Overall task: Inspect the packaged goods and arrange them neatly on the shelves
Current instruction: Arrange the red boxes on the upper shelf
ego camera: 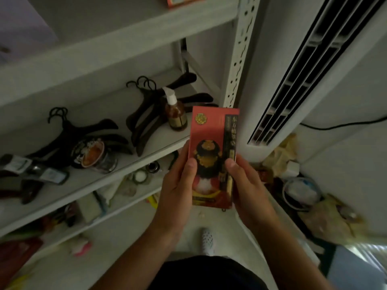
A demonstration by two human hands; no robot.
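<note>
A tall red box (pixel 211 130) with a gold seal and a dark figure printed on its face stands upright in front of me, held in both hands. My left hand (pixel 180 185) grips its lower left edge, thumb on the front. On the lower right edge my right hand (pixel 245 185) grips it the same way. The box hangs in the air just right of the white shelf (pixel 117 164), at the level of its middle board.
The middle board carries dark hangers (pixel 146 114), a brown pump bottle (pixel 174 114), a round tub (pixel 92 153) and dark tools at the left. Small items crowd the lower boards. A white slatted air unit (pixel 303 70) stands right; bags and clutter (pixel 301 185) lie on the floor.
</note>
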